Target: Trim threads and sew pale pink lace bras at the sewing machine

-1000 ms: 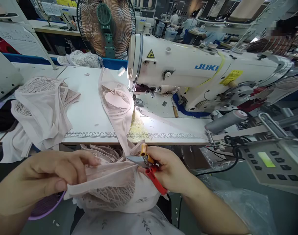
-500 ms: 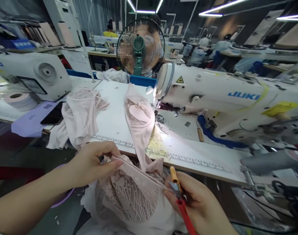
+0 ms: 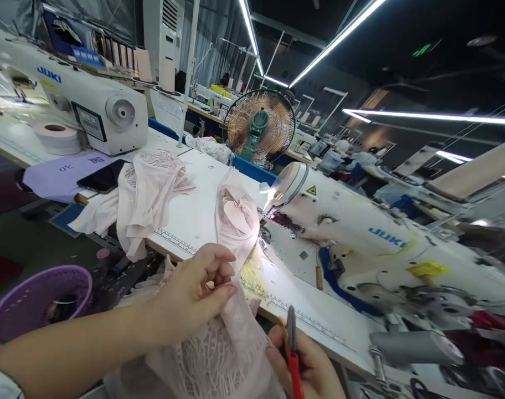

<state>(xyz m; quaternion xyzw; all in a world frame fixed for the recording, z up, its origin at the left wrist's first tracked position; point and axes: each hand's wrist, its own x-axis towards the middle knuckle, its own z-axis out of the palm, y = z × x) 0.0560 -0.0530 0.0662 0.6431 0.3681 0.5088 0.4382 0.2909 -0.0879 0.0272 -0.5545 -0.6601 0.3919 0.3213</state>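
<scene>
A pale pink lace bra (image 3: 219, 354) hangs across my lap below the table edge, one strip of it running up onto the tabletop. My left hand (image 3: 190, 302) is closed, with thumb and fingertips pinched at the upper edge of this fabric. In my right hand (image 3: 314, 368) is a pair of thread snips (image 3: 293, 354) with a red handle, the dark blade pointing up. The right fingertips also touch the side of the bra. A moulded cup (image 3: 238, 219) with a heart-shaped pale piece lies on the table beside the sewing machine's needle area.
A white sewing machine (image 3: 352, 233) stands at the right, another (image 3: 98, 105) at the left. A pile of pink lace pieces (image 3: 148, 194), a phone (image 3: 103, 176) and a tape roll (image 3: 57, 137) lie leftward. A purple basket (image 3: 40, 277) is on the floor. A fan (image 3: 258, 127) stands behind.
The view has tilted and shifted, bringing the purple basket further into sight. My left hand has moved right and nearer the cup's strip; the snips now point more upright.
</scene>
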